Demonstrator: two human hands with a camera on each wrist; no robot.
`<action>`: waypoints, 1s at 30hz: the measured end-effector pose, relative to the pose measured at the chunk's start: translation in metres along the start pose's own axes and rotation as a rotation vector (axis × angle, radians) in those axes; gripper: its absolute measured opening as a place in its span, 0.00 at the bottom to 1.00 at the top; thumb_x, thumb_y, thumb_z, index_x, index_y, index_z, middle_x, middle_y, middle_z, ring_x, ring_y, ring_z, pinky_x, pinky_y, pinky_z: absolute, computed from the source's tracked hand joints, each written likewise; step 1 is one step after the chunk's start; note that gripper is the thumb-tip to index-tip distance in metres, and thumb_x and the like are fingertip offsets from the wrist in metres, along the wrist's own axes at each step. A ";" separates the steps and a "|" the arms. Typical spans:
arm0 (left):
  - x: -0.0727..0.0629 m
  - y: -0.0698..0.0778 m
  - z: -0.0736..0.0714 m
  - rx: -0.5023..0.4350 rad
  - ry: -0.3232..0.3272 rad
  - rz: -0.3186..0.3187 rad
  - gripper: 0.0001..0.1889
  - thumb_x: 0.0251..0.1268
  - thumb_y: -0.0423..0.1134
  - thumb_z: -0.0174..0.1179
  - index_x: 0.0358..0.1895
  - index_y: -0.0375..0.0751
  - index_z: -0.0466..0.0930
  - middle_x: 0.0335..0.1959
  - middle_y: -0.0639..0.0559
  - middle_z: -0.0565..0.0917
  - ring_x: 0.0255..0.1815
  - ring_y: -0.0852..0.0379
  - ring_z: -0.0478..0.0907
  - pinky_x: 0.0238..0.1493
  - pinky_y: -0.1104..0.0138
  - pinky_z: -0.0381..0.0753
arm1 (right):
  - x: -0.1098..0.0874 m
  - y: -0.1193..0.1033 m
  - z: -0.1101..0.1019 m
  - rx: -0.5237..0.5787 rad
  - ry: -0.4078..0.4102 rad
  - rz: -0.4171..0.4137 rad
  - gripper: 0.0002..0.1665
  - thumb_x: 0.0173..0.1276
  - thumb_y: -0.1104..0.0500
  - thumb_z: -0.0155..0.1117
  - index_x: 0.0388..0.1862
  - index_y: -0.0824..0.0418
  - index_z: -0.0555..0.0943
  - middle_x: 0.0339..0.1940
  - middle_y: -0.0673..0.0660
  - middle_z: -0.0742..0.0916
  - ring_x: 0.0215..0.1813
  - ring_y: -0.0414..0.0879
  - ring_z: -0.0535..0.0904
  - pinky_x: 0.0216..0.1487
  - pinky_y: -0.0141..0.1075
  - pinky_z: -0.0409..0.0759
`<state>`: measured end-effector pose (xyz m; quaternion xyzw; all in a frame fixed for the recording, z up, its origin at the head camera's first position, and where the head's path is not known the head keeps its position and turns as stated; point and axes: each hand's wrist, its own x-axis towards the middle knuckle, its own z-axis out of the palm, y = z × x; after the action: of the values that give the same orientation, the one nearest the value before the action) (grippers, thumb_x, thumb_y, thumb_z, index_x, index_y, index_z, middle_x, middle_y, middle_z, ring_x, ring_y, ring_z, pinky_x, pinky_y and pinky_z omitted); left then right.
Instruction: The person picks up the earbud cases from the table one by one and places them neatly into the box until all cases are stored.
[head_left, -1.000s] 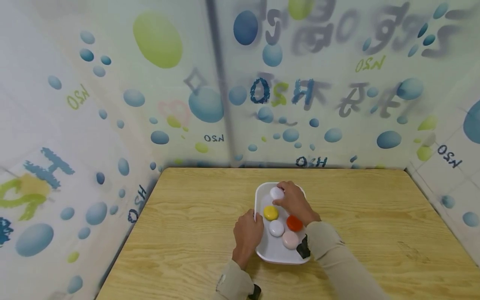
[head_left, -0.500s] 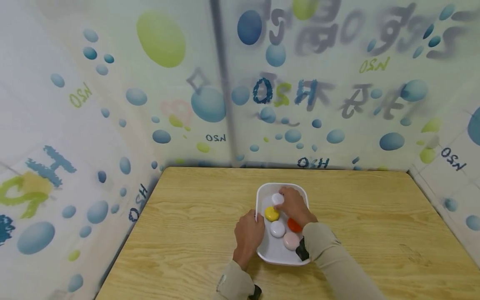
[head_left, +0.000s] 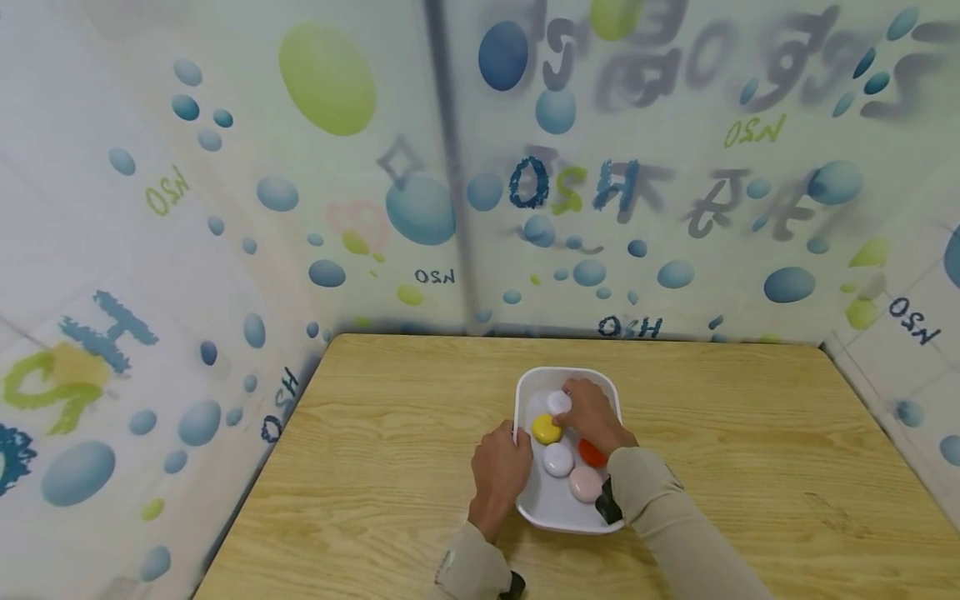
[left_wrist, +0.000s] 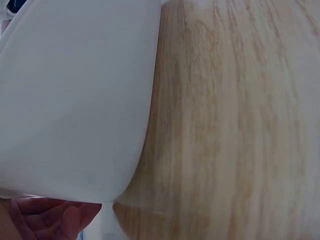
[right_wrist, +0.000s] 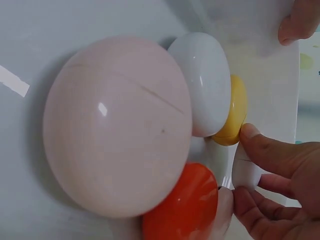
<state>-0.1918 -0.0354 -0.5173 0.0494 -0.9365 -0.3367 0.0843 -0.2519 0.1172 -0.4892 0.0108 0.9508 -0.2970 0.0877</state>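
Observation:
A white plastic tray holds several smooth, rounded, glossy pieces with thin seams. My left hand grips its left rim, the thumb over the edge; in the left wrist view some fingers show below the tray wall. Inside the far part, my right hand pinches a white round piece between thumb and fingers. Right beside it lies a yellow piece. Nearer are another white piece, a red piece partly under the right wrist, and a pale pink piece.
The tray stands on a wood-grain table. Behind the table rises a wall printed with blue and green bubbles, and another wall runs along the left. A dark band sits at the right sleeve.
My right hand has drawn the pinched white piece from the tray's far end nearer to the yellow piece. The left hand keeps its grip on the rim. The head view has shifted slightly.

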 end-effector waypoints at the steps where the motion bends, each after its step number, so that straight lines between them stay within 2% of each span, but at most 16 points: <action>1: 0.000 0.000 0.000 0.001 -0.001 0.000 0.11 0.67 0.42 0.55 0.32 0.39 0.82 0.22 0.47 0.82 0.20 0.51 0.78 0.20 0.59 0.71 | 0.000 0.000 0.000 0.001 0.000 -0.002 0.34 0.57 0.60 0.76 0.62 0.68 0.76 0.59 0.65 0.82 0.55 0.58 0.76 0.66 0.53 0.71; 11: 0.002 0.000 0.004 0.010 0.012 0.013 0.12 0.67 0.42 0.55 0.31 0.40 0.82 0.22 0.46 0.82 0.21 0.49 0.79 0.20 0.58 0.71 | 0.002 0.005 0.001 0.011 0.008 -0.006 0.34 0.57 0.61 0.77 0.61 0.68 0.76 0.58 0.64 0.82 0.54 0.56 0.76 0.66 0.51 0.71; 16: 0.003 0.003 0.004 0.009 -0.006 0.004 0.11 0.67 0.42 0.56 0.31 0.39 0.81 0.22 0.46 0.82 0.21 0.51 0.78 0.20 0.59 0.71 | 0.002 0.007 0.000 0.020 0.014 0.000 0.32 0.58 0.61 0.76 0.61 0.67 0.76 0.58 0.64 0.82 0.55 0.56 0.77 0.65 0.51 0.72; 22: 0.006 0.007 0.006 -0.027 -0.093 -0.023 0.14 0.69 0.45 0.55 0.40 0.37 0.83 0.26 0.49 0.84 0.23 0.56 0.78 0.21 0.63 0.73 | -0.003 0.009 -0.012 0.063 0.034 -0.017 0.32 0.62 0.60 0.73 0.63 0.67 0.75 0.62 0.65 0.80 0.62 0.60 0.75 0.65 0.54 0.71; 26: 0.008 0.003 0.001 -0.052 -0.127 -0.033 0.19 0.71 0.51 0.52 0.48 0.39 0.84 0.32 0.50 0.86 0.29 0.53 0.82 0.27 0.60 0.76 | -0.010 0.011 -0.022 0.088 0.052 -0.050 0.31 0.64 0.59 0.71 0.64 0.68 0.74 0.61 0.66 0.80 0.60 0.60 0.76 0.62 0.53 0.75; 30: 0.014 -0.010 -0.012 -0.097 -0.112 0.023 0.20 0.72 0.50 0.51 0.53 0.39 0.83 0.38 0.48 0.88 0.37 0.48 0.85 0.35 0.54 0.80 | -0.017 0.016 -0.034 0.079 0.075 -0.043 0.31 0.67 0.57 0.68 0.66 0.67 0.72 0.61 0.67 0.80 0.58 0.60 0.77 0.59 0.52 0.78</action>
<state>-0.2031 -0.0526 -0.5122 0.0156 -0.9229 -0.3829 0.0381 -0.2393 0.1498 -0.4677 0.0049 0.9409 -0.3357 0.0449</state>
